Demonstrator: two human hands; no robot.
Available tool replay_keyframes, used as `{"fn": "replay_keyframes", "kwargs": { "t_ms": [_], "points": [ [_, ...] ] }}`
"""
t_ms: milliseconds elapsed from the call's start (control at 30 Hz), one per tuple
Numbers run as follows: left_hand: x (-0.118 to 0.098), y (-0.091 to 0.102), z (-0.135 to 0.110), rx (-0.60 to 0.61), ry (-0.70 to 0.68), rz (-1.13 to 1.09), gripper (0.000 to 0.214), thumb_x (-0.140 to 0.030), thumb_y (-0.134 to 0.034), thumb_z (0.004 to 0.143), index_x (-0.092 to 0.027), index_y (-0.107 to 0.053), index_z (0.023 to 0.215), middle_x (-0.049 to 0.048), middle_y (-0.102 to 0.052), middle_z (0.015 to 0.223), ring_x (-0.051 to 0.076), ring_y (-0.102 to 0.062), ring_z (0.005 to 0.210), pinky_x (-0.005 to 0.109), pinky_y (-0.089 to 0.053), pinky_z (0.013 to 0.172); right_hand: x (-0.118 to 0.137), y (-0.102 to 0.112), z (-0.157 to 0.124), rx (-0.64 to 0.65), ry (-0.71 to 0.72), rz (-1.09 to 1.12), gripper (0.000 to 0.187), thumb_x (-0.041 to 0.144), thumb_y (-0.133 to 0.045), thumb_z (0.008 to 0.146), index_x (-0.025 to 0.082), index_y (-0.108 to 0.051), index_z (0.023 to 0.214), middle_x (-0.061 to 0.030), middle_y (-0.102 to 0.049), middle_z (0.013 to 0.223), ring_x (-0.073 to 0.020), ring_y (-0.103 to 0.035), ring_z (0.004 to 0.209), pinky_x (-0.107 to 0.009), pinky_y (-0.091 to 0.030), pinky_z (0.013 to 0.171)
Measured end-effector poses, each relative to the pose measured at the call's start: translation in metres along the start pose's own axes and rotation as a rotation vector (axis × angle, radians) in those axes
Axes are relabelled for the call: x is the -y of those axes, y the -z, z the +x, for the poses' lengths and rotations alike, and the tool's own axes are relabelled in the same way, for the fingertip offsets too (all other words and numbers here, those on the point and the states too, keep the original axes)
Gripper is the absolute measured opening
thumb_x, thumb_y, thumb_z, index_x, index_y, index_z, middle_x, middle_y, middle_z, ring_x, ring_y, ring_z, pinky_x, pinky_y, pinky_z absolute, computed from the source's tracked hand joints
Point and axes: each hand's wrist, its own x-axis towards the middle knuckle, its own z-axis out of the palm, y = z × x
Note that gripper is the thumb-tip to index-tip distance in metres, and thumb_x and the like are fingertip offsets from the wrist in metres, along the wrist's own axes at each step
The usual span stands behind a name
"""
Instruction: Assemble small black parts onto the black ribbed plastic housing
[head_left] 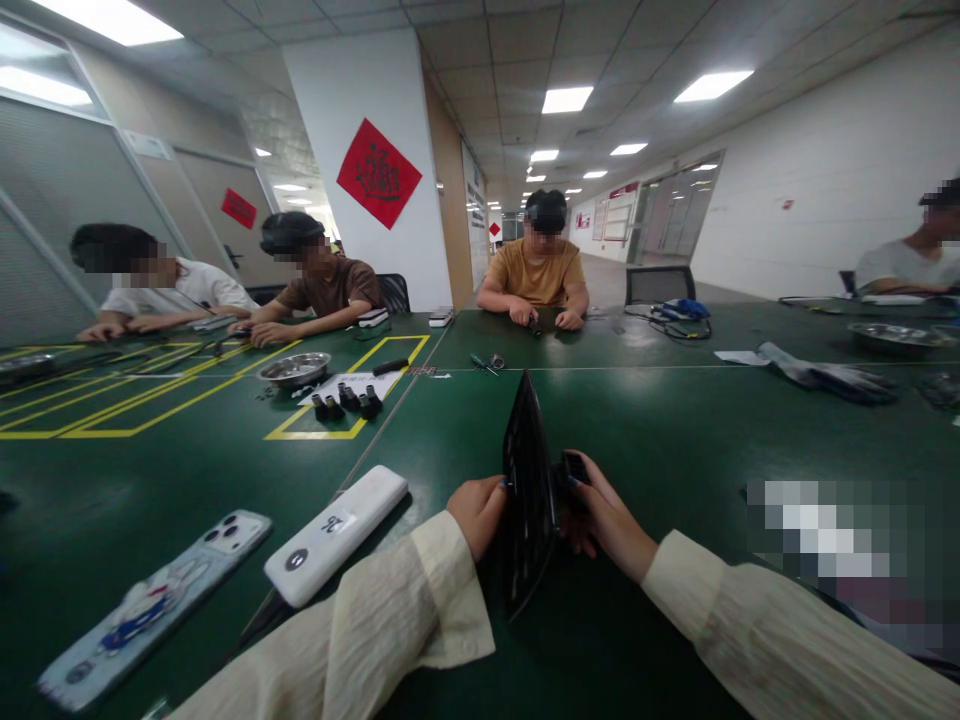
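Observation:
Upright and nearly edge-on, a thin black flat panel (529,490) stands over the green table in front of me. My left hand (474,512) is closed on its left side, thumb on the near face. On the panel's other side, my right hand (604,510) is wrapped round a small dark ribbed part (575,468). Whether that part is joined to the panel, I cannot tell. Left of my left forearm lie a white power bank (341,530) with a numbered label and a phone in a cartoon case (161,605).
Several black cylindrical parts (349,400) stand inside a yellow-taped area, beside a metal bowl (295,369). A small tool (484,365) lies farther ahead. Gloves (825,378) and another bowl (896,338) are at right. A person (536,265) sits opposite; others sit left and right.

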Motion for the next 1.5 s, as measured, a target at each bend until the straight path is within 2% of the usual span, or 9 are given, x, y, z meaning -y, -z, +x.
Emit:
{"fn": "replay_keyframes", "kwargs": {
  "t_ms": [133, 267, 533, 667, 900, 1100, 1267, 1367, 1500],
  "points": [
    [-0.0009, 0.0004, 0.0008, -0.003, 0.014, -0.006, 0.047, -0.037, -0.022, 0.087, -0.015, -0.053, 0.058, 0.001, -0.048, 0.053, 0.014, -0.046, 0.054, 0.024, -0.031, 0.052, -0.0004, -0.0001, 0.0009, -0.001, 0.008, 0.012, 0.071, 0.053, -0.041, 0.079, 0.02, -0.012, 0.135, 0.0031, -0.058, 0.05, -0.0128, -0.051, 0.035, -0.014, -0.029, 0.028],
    [-0.0011, 0.0005, -0.0002, -0.002, 0.029, -0.031, 0.058, -0.044, -0.016, 0.088, -0.014, -0.052, 0.055, -0.0002, -0.042, 0.049, 0.013, -0.041, 0.051, 0.024, -0.03, 0.051, -0.0027, 0.001, 0.0018, 0.01, 0.016, 0.011, 0.072, 0.055, -0.041, 0.08, 0.021, -0.012, 0.136, 0.0031, -0.058, 0.051, -0.0129, -0.052, 0.036, -0.014, -0.03, 0.029],
    [-0.0022, 0.0015, -0.0006, -0.024, 0.0, -0.063, 0.048, -0.044, -0.02, 0.089, -0.016, -0.054, 0.071, 0.0035, -0.057, 0.064, 0.017, -0.054, 0.064, 0.026, -0.037, 0.059, 0.0004, 0.0002, -0.0013, 0.019, 0.022, -0.012, 0.072, 0.059, -0.041, 0.081, 0.021, -0.013, 0.136, 0.0021, -0.058, 0.052, -0.0136, -0.053, 0.037, -0.015, -0.03, 0.03],
    [-0.0043, 0.0025, -0.0002, -0.062, 0.01, -0.029, 0.04, -0.041, -0.023, 0.09, -0.017, -0.051, 0.073, 0.0015, -0.055, 0.065, 0.016, -0.054, 0.063, 0.026, -0.037, 0.06, 0.0001, 0.0004, -0.0012, 0.022, 0.022, -0.011, 0.072, 0.058, -0.04, 0.081, 0.022, -0.012, 0.136, 0.002, -0.059, 0.052, -0.0135, -0.053, 0.037, -0.015, -0.03, 0.03],
    [-0.002, 0.0021, 0.0, -0.031, 0.004, -0.154, 0.047, -0.043, -0.02, 0.09, -0.016, -0.057, 0.077, 0.0051, -0.063, 0.076, 0.017, -0.057, 0.072, 0.027, -0.04, 0.067, 0.0012, 0.0001, -0.0017, 0.024, 0.026, -0.001, 0.07, 0.057, -0.04, 0.081, 0.021, -0.013, 0.135, 0.002, -0.058, 0.052, -0.0127, -0.052, 0.037, -0.014, -0.03, 0.03],
    [-0.0003, -0.0004, 0.0, -0.033, 0.019, 0.013, 0.031, -0.035, -0.031, 0.087, -0.018, -0.056, 0.08, 0.0031, -0.061, 0.071, 0.018, -0.058, 0.071, 0.027, -0.037, 0.064, -0.0015, -0.0007, -0.001, -0.002, 0.018, -0.004, 0.073, 0.059, -0.041, 0.079, 0.021, -0.013, 0.135, 0.0027, -0.058, 0.05, -0.013, -0.051, 0.035, -0.014, -0.029, 0.029],
    [-0.0012, 0.0017, -0.0004, 0.003, -0.018, -0.068, 0.047, -0.041, -0.021, 0.09, -0.017, -0.06, 0.078, 0.0045, -0.063, 0.071, 0.019, -0.059, 0.072, 0.026, -0.039, 0.065, 0.0006, -0.0008, -0.001, 0.01, 0.018, -0.007, 0.074, 0.06, -0.041, 0.079, 0.02, -0.013, 0.135, 0.0024, -0.058, 0.052, -0.013, -0.052, 0.035, -0.015, -0.029, 0.029],
    [-0.0015, 0.0017, -0.0007, -0.008, 0.024, -0.084, 0.056, -0.045, -0.016, 0.09, -0.015, -0.061, 0.075, 0.0053, -0.063, 0.068, 0.019, -0.058, 0.069, 0.027, -0.04, 0.064, 0.0021, -0.0001, -0.0016, 0.018, 0.021, -0.006, 0.072, 0.058, -0.041, 0.08, 0.02, -0.014, 0.135, 0.0022, -0.058, 0.053, -0.0126, -0.052, 0.036, -0.015, -0.03, 0.029],
    [0.0001, 0.0001, -0.0001, -0.018, 0.035, -0.088, 0.052, -0.042, -0.02, 0.089, -0.015, -0.06, 0.07, 0.0055, -0.062, 0.066, 0.018, -0.056, 0.065, 0.026, -0.04, 0.062, 0.0019, 0.0006, -0.0015, 0.025, 0.024, -0.007, 0.069, 0.056, -0.04, 0.082, 0.021, -0.014, 0.135, 0.002, -0.058, 0.053, -0.0126, -0.052, 0.037, -0.014, -0.031, 0.03]
  ]
}}
